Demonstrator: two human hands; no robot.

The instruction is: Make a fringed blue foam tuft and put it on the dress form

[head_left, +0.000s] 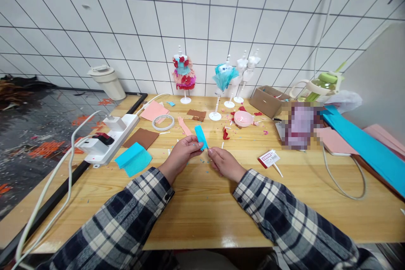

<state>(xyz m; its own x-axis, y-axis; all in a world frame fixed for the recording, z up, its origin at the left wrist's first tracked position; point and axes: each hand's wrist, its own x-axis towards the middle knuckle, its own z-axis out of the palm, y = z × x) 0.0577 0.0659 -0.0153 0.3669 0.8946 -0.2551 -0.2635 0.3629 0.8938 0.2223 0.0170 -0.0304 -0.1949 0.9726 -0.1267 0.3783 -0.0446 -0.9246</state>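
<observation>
A narrow strip of blue crepe paper (200,135) stands tilted between my hands above the wooden table. My left hand (185,151) pinches its lower left part between thumb and fingers. At the strip's lower right corner, the fingertips of my right hand (223,161) are pressed together on the paper's edge. Beyond them lie a curved pink paper strip (184,126) and a scrap of red paper (225,133). Larger blue paper (134,159) and brown paper (141,139) rest to the left.
Small dress-form stands line the wall, one in a ruffled paper dress (184,71), another with a blue ruffle (224,78). A pink bowl (243,118), a cardboard box (268,100) and a tape roll (163,122) sit nearby. A power strip (114,141) with cables borders the left edge.
</observation>
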